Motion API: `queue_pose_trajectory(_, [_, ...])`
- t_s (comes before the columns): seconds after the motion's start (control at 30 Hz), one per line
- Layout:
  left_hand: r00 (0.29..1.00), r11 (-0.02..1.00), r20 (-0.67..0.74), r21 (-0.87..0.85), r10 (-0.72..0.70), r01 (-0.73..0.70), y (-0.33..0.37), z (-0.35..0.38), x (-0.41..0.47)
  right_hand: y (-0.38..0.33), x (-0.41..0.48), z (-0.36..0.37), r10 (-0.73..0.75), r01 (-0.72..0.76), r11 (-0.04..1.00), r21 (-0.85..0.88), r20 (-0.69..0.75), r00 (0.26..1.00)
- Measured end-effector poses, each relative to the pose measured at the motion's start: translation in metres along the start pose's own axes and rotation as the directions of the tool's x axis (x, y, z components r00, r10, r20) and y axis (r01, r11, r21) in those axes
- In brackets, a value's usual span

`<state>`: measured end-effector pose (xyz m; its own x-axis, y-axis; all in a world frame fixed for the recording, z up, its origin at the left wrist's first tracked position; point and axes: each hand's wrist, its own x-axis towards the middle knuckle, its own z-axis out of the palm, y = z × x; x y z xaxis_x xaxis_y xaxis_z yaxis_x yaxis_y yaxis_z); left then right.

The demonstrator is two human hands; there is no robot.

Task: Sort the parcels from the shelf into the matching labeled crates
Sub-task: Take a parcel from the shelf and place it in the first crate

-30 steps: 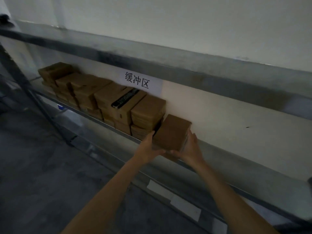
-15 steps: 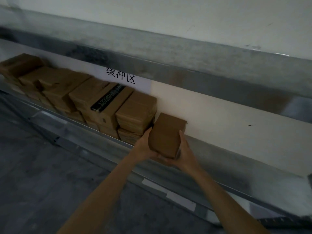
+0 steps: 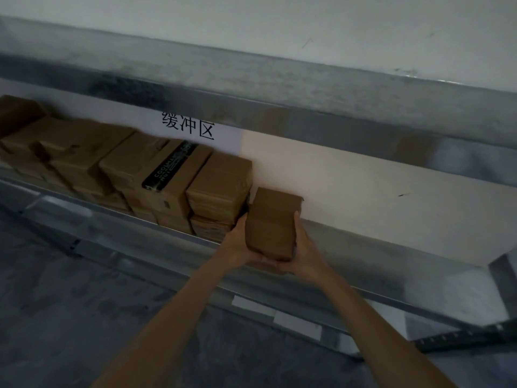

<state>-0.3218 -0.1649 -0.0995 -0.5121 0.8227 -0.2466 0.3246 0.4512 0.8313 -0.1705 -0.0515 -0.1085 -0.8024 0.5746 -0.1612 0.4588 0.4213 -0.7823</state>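
A small brown cardboard parcel [image 3: 272, 222] is held between both hands just above the front edge of the metal shelf [image 3: 377, 256]. My left hand [image 3: 237, 245] presses its left side and near corner. My right hand [image 3: 303, 247] grips its right side, thumb on top. Left of it, a row of stacked brown parcels [image 3: 156, 175] fills the shelf; one has a black tape strip [image 3: 170, 169]. No crates are in view.
A white paper sign with black characters [image 3: 190, 128] hangs on the wall behind the parcels. An upper shelf beam [image 3: 307, 107] runs overhead. White labels [image 3: 296, 322] sit on a lower rail. Dark grey floor [image 3: 70, 317] lies at the lower left.
The parcel has tipped up and come slightly toward me off the shelf, with both hands closing around it. The camera view has shifted right, so the parcel row sits further left.
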Motion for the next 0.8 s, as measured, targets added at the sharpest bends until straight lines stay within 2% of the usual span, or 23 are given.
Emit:
queue_pose_trajectory(0.23, [0.991, 0.994, 0.069, -0.027, 0.112, -0.11, 0.019, -0.016, -0.022, -0.023, -0.027, -0.009, 0.04, -0.04, 0.999, -0.021, -0.024, 0.999])
queue_pose_trajectory(0.33, [0.975, 0.987, 0.161, -0.079, 0.153, -0.142, 0.029, -0.023, -0.031, -0.041, -0.042, -0.015, 0.015, -0.01, 0.995, 0.102, -0.051, 0.999])
queue_pose_trajectory(0.4, [0.975, 0.987, 0.192, -0.133, 0.11, -0.086, 0.038, -0.029, -0.04, -0.053, -0.056, -0.02, 0.007, 0.009, 0.985, 0.175, -0.089, 0.996])
queue_pose_trajectory(0.5, [0.973, 0.98, 0.224, -0.197, 0.047, -0.002, 0.054, -0.041, -0.056, -0.071, -0.082, -0.028, 0.094, -0.041, 0.944, 0.327, -0.15, 0.984])
queue_pose_trajectory(0.67, [0.968, 0.984, 0.215, -0.149, 0.133, -0.102, 0.095, -0.044, -0.087, -0.092, -0.125, -0.042, 0.168, -0.003, 0.914, 0.406, -0.37, 0.914])
queue_pose_trajectory(0.8, [0.911, 0.958, 0.31, -0.172, 0.273, -0.228, 0.133, -0.026, -0.114, -0.1, -0.173, -0.063, 0.242, 0.001, 0.906, 0.424, -0.52, 0.819])
